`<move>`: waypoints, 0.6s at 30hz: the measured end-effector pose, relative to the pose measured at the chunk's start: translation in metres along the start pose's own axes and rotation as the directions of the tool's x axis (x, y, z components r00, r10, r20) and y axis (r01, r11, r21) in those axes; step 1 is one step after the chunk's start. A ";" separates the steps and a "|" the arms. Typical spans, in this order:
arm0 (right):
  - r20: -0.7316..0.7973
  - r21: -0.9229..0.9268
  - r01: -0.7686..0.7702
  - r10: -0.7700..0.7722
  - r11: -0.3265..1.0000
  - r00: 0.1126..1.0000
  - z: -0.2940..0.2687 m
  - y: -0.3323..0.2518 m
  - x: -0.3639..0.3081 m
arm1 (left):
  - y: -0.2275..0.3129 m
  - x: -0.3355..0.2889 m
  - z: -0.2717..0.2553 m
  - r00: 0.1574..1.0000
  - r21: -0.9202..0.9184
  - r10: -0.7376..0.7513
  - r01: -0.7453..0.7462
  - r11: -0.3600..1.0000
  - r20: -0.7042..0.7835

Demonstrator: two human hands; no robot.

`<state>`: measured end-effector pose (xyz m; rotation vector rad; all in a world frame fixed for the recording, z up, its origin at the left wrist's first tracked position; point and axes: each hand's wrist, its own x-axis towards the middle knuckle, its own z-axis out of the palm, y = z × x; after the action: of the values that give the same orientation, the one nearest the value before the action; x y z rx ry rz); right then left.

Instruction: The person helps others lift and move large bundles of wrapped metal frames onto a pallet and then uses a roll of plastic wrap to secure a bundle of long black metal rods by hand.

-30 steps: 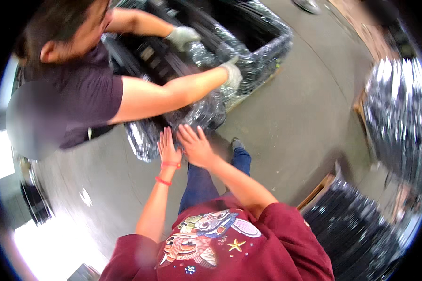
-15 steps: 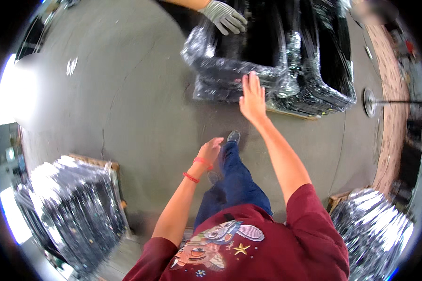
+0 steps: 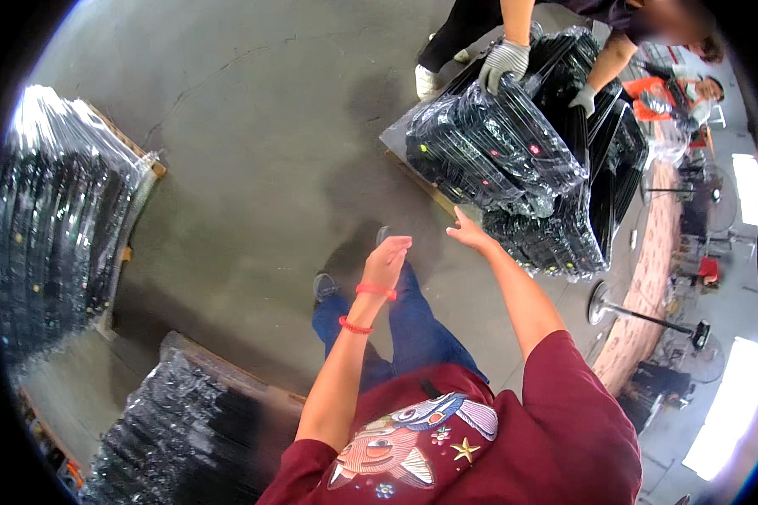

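So, right hand [image 3: 472, 235] near wrapped stack [image 3: 499, 156]

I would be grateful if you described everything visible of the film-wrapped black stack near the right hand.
The film-wrapped black stack sits at upper right: dark layers under glossy, wrinkled clear film, with small red and yellow-green spots. A wooden edge shows beneath. A co-worker's gloved hands are on it; whether the right hand touches it is unclear.
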<state>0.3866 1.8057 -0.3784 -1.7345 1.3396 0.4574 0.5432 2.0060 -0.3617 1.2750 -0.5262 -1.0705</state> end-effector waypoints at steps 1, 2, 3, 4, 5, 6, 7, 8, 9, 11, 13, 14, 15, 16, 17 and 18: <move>-0.048 -0.052 -0.002 -0.001 0.999 0.999 0.001 0.009 0.012 | -0.017 -0.004 -0.006 1.000 -0.017 -0.001 0.000 1.000 -0.026; -0.097 -0.103 -0.008 -0.002 0.995 0.995 -0.003 0.020 0.023 | -0.034 -0.007 -0.010 0.999 -0.035 -0.004 0.002 0.999 -0.050; -0.210 -0.204 0.003 -0.047 0.979 0.977 -0.009 0.017 0.025 | -0.042 -0.011 -0.012 0.995 -0.084 -0.047 0.039 0.996 -0.093; -0.312 -0.268 -0.013 -0.074 0.963 0.947 -0.017 0.022 0.034 | -0.044 -0.015 -0.013 0.993 -0.080 -0.079 0.071 0.994 -0.091; -0.385 -0.280 -0.057 -0.057 0.958 0.921 -0.029 0.027 0.042 | -0.046 -0.017 -0.012 0.990 -0.076 -0.111 0.105 0.992 -0.087; -0.454 -0.289 -0.098 -0.046 0.952 0.890 -0.040 0.030 0.049 | -0.050 -0.016 -0.009 0.986 -0.071 -0.143 0.137 0.988 -0.087; -0.564 -0.326 -0.076 -0.130 0.942 0.815 -0.047 0.034 0.056 | -0.058 -0.012 -0.003 0.987 -0.095 -0.141 0.133 0.987 -0.082; -0.610 -0.359 -0.025 -0.214 0.933 0.763 -0.057 0.039 0.063 | -0.066 -0.005 0.005 0.987 -0.115 -0.144 0.135 0.984 -0.075; -0.623 -0.423 0.021 -0.308 0.906 0.719 -0.065 0.035 0.065 | -0.074 0.004 0.015 0.987 -0.131 -0.146 0.136 0.982 -0.072; -0.630 -0.493 0.096 -0.431 0.865 0.646 -0.080 0.018 0.062 | -0.079 0.029 0.038 0.990 -0.148 -0.131 0.122 0.981 -0.051; -0.594 -0.551 0.132 -0.499 0.824 0.631 -0.098 0.014 0.065 | -0.078 0.059 0.071 0.994 -0.149 -0.104 0.101 0.984 -0.016; -0.575 -0.577 0.152 -0.531 0.803 0.622 -0.106 0.014 0.068 | -0.078 0.074 0.088 0.996 -0.148 -0.092 0.092 0.985 0.002; -0.553 -0.694 0.147 -0.653 0.705 0.517 -0.114 0.012 0.072 | -0.081 0.092 0.105 0.994 -0.154 -0.109 0.112 0.982 0.027; -0.545 -0.681 0.157 -0.639 0.715 0.543 -0.120 0.009 0.075 | -0.086 0.109 0.121 0.991 -0.161 -0.125 0.131 0.978 0.047; -0.536 -0.667 0.167 -0.624 0.726 0.568 -0.126 0.006 0.078 | -0.090 0.127 0.137 0.988 -0.167 -0.142 0.151 0.974 0.068; -0.526 -0.654 0.176 -0.610 0.736 0.593 -0.129 0.005 0.081 | -0.097 0.144 0.152 0.992 -0.168 -0.125 0.129 0.977 0.032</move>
<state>0.3834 1.6535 -0.3682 -2.8400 1.2872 -0.2008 0.4500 1.8123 -0.4444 1.1600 -0.3648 -1.2104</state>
